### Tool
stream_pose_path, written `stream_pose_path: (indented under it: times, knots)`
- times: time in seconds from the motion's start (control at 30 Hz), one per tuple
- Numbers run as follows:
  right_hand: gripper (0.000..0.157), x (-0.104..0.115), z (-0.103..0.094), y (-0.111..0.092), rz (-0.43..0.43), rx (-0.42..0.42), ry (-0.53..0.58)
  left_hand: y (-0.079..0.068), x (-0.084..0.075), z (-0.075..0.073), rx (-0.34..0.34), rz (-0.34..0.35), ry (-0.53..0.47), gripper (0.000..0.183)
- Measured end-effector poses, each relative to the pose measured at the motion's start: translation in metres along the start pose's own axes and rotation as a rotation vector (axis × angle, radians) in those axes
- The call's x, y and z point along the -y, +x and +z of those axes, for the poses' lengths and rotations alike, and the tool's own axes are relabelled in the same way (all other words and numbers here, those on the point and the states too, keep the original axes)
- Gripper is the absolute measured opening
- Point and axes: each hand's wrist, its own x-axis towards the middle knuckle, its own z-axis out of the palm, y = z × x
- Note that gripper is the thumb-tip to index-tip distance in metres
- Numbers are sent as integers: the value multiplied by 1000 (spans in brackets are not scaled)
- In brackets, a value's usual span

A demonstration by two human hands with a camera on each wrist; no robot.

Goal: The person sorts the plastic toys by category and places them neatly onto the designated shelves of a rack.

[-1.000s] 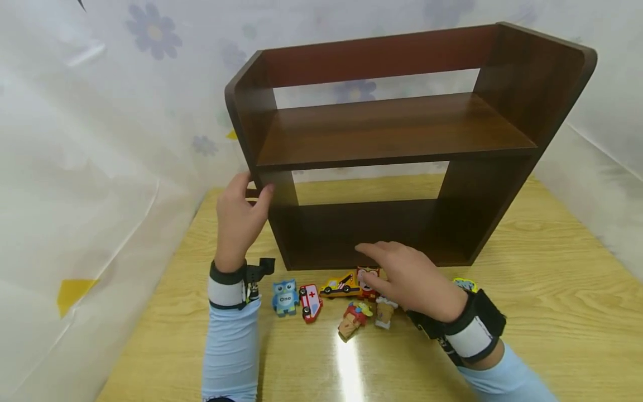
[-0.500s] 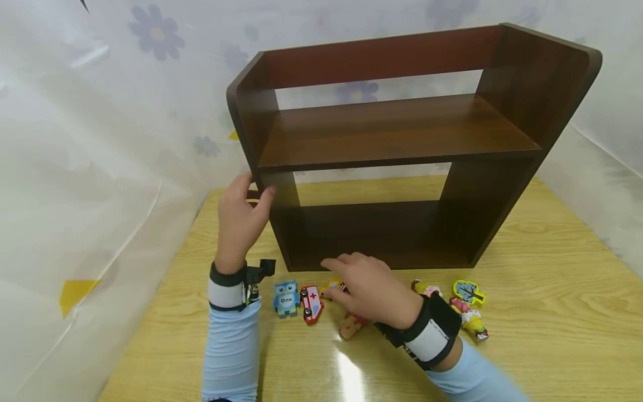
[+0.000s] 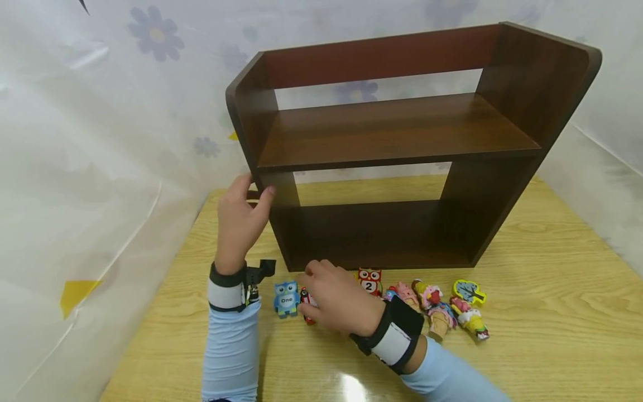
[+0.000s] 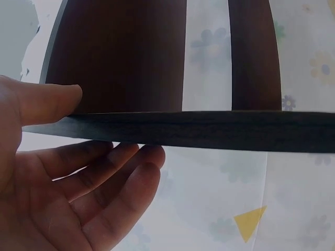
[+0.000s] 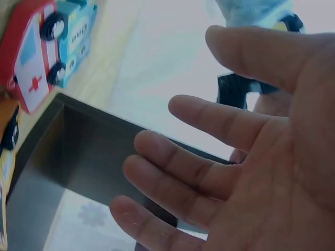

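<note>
The left hand [image 3: 241, 220] grips the side panel of the dark wooden shelf [image 3: 402, 128], near the middle of the panel's height; the head view shows the thumb on the inner face, while the left wrist view shows the four fingers bent along the outer face, with the panel's edge between them and the thumb.

The right hand [image 3: 342, 300] holds nothing; from the head its fingers look bent and the palm is hidden, but the right wrist view shows the bare palm with the fingers loosely extended and apart; in the head view the thumb overlaps the toy ambulance [image 3: 307, 317], though the wrist view shows a gap between them.

The blue owl [image 3: 286, 300] lies just left of the right fingers, beside the ambulance; an orange-yellow toy vehicle [image 5: 8, 151], cut off by the right wrist view's edge, is covered from the head by the hand; the red owl [image 3: 370, 282] lies to the right of those fingers, with ice-cream toys [image 3: 440, 321] and a tree toy [image 3: 468, 292] farther right on the tabletop [image 3: 547, 240].
</note>
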Motion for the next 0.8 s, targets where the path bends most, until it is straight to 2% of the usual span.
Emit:
stream_pose_path:
  times: [0.17, 0.43, 0.8]
  knots:
    - [43, 6, 12, 9, -22, -1, -14, 0, 0, 0, 9, -7, -4, 36]
    - [57, 20, 34, 24, -49, 10, -168, 0, 1, -5, 7, -14, 9, 35]
    - [57, 26, 43, 30, -21, 50, -189, 0, 0, -4, 8, -14, 6, 36]
